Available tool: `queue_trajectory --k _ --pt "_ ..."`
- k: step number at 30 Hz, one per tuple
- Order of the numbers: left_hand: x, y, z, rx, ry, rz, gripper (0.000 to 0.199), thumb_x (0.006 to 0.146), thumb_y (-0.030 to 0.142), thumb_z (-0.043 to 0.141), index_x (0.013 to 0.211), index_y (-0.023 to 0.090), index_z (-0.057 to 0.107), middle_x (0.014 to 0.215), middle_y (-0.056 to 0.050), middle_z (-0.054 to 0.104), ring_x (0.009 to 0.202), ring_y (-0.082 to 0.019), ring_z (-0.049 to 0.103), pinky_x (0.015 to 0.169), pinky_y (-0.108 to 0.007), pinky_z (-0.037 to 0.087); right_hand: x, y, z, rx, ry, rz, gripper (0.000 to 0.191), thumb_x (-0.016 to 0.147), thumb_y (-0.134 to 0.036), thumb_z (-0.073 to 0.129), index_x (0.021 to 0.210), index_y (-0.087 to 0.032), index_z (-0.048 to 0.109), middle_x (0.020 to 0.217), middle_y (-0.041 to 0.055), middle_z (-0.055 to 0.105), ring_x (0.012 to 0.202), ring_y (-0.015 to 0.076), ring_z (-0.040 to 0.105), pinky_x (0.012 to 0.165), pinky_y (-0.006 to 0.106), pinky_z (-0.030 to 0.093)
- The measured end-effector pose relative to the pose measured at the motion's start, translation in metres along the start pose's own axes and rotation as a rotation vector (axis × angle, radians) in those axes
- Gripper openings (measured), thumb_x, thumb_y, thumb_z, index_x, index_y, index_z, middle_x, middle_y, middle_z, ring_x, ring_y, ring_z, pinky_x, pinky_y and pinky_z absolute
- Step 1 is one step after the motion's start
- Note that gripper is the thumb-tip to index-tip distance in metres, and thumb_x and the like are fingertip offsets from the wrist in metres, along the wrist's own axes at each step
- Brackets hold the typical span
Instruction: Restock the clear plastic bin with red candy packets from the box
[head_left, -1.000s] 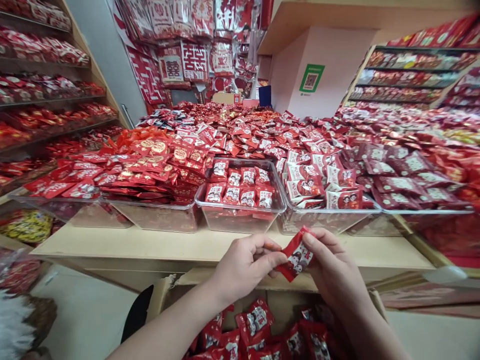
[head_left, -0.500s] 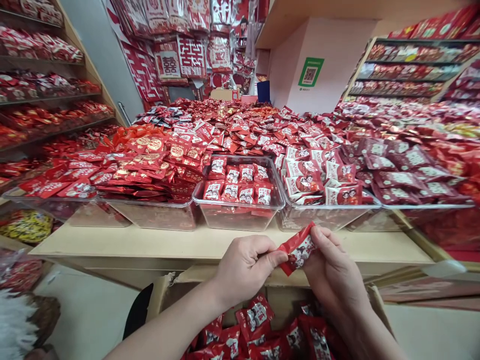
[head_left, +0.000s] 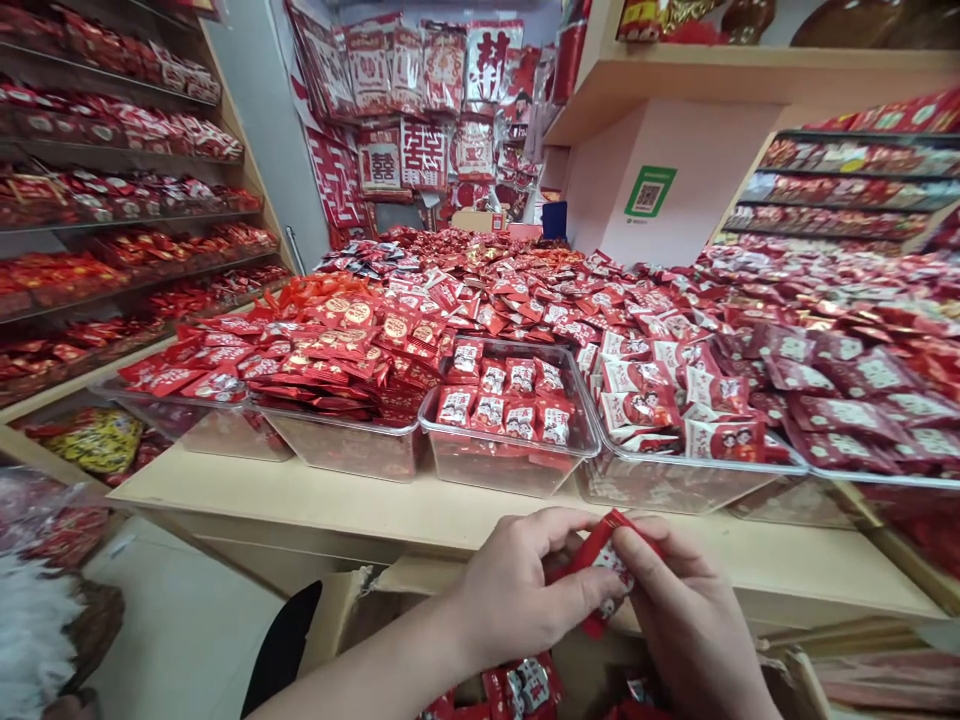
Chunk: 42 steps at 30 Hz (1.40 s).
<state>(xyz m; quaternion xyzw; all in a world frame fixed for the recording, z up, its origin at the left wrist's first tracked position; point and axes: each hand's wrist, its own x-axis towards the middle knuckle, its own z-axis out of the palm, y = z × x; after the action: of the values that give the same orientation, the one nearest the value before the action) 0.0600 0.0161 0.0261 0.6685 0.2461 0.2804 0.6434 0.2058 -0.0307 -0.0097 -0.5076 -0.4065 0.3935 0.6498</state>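
Between my two hands is a small red candy packet (head_left: 600, 562) with a white printed front, held just above a cardboard box. My left hand (head_left: 525, 575) pinches it from the left, thumb across its face. From the other side my right hand (head_left: 679, 590) grips it, thumb near the top edge; both hands partly cover it. Similar red packets (head_left: 525, 688) lie in the cardboard box (head_left: 405, 575) below. In front, a clear plastic bin (head_left: 510, 470) holds rows of the same kind of packet standing upright.
Neighbouring clear bins hold red packets (head_left: 337, 345), white-and-red packets (head_left: 637, 400) and maroon packets (head_left: 847, 400). The bins stand along a pale wooden ledge (head_left: 300, 500). Stocked shelves (head_left: 127, 210) rise at the left. A pillar (head_left: 675, 170) carries a green QR sign.
The view has shifted, so the bins sit lower and further right. My left hand has moved from the packet's corner to cover more of it, and the packet is turned more upright.
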Motion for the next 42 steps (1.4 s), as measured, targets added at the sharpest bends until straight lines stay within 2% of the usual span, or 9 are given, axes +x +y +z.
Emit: queue_trajectory --k 3,5,7,12,18,24,30,35,42 --pt "0.003 -0.001 -0.001 -0.186 0.151 0.006 0.033 0.08 0.028 0.058 0.109 0.012 0.054 0.095 -0.012 0.065 0.082 -0.018 0.061 0.074 -0.029 0.046 -0.003 -0.001 0.005 -0.367 0.06 -0.413 0.034 0.074 -0.025 0.063 0.107 -0.025 0.055 0.101 0.007 0.061 0.082 0.0187 0.06 0.065 0.03 0.05" --pt "0.004 -0.002 -0.005 -0.278 0.251 -0.021 0.041 0.078 0.031 0.06 0.112 0.012 0.048 0.087 -0.011 0.067 0.071 -0.016 0.062 0.064 -0.027 0.048 -0.004 -0.002 0.007 -0.677 0.02 -0.788 0.041 0.07 -0.021 0.067 0.109 -0.025 0.055 0.11 0.0092 0.057 0.093 0.0222 0.056 0.071 0.033 0.049" --pt "0.005 -0.001 -0.009 -0.317 0.305 -0.043 0.043 0.077 0.033 0.061 0.111 0.012 0.044 0.076 -0.007 0.067 0.059 -0.013 0.059 0.055 -0.023 0.046 -0.004 -0.005 0.005 -0.952 -0.093 -1.042 0.037 0.07 -0.017 0.066 0.106 -0.022 0.058 0.112 0.0113 0.057 0.099 0.0251 0.053 0.076 0.036 0.047" --pt "0.002 0.006 -0.015 -0.34 0.391 0.076 0.032 0.085 0.036 0.049 0.108 0.013 0.047 0.077 -0.004 0.063 0.07 -0.012 0.058 0.063 -0.023 0.045 0.013 -0.023 0.002 -1.18 -0.351 -1.242 0.035 0.08 -0.009 0.048 0.115 -0.014 0.052 0.118 0.0176 0.055 0.1 0.0267 0.054 0.077 0.04 0.046" --pt "-0.002 0.011 -0.016 -0.361 0.435 0.122 0.037 0.086 0.03 0.047 0.119 0.018 0.035 0.096 -0.006 0.055 0.071 -0.011 0.057 0.058 -0.02 0.043 0.1 -0.052 0.045 -1.247 -0.271 -1.158 0.009 0.083 -0.016 0.046 0.085 -0.019 0.054 0.105 0.0147 0.061 0.093 0.0236 0.055 0.078 0.038 0.044" --pt "-0.005 0.0 -0.01 -0.187 0.347 0.12 0.03 0.081 0.018 0.048 0.111 0.016 0.044 0.097 -0.006 0.053 0.069 -0.01 0.055 0.06 -0.021 0.044 0.178 -0.044 0.097 -1.593 -0.447 -0.967 0.016 0.082 -0.008 0.039 0.075 -0.016 0.05 0.08 0.0104 0.059 0.073 0.0193 0.052 0.067 0.028 0.039" --pt "-0.006 -0.01 0.002 0.01 0.289 0.133 0.033 0.069 0.012 0.052 0.101 0.017 0.058 0.089 -0.004 0.061 0.054 -0.007 0.048 0.045 -0.016 0.037 0.188 -0.025 0.102 -1.704 -0.526 -0.927 0.015 0.083 -0.007 0.04 0.077 -0.013 0.052 0.082 0.0102 0.058 0.075 0.0179 0.053 0.067 0.025 0.039" --pt "-0.005 -0.005 0.003 0.087 0.211 0.143 0.031 0.061 0.009 0.053 0.089 0.011 0.066 0.079 -0.007 0.061 0.05 -0.008 0.049 0.046 -0.018 0.041 0.196 -0.017 0.098 -1.651 -0.693 -0.892 0.016 0.083 -0.009 0.04 0.078 -0.012 0.055 0.093 0.0125 0.058 0.085 0.0172 0.055 0.074 0.025 0.041" --pt "-0.005 -0.009 0.001 0.228 0.117 0.182 0.028 0.062 0.01 0.055 0.085 0.009 0.069 0.077 -0.009 0.063 0.049 -0.009 0.05 0.047 -0.018 0.044 0.203 -0.02 0.104 -1.655 -0.706 -0.845 0.012 0.077 -0.008 0.047 0.078 -0.011 0.059 0.092 0.0135 0.059 0.09 0.0197 0.057 0.08 0.027 0.043"
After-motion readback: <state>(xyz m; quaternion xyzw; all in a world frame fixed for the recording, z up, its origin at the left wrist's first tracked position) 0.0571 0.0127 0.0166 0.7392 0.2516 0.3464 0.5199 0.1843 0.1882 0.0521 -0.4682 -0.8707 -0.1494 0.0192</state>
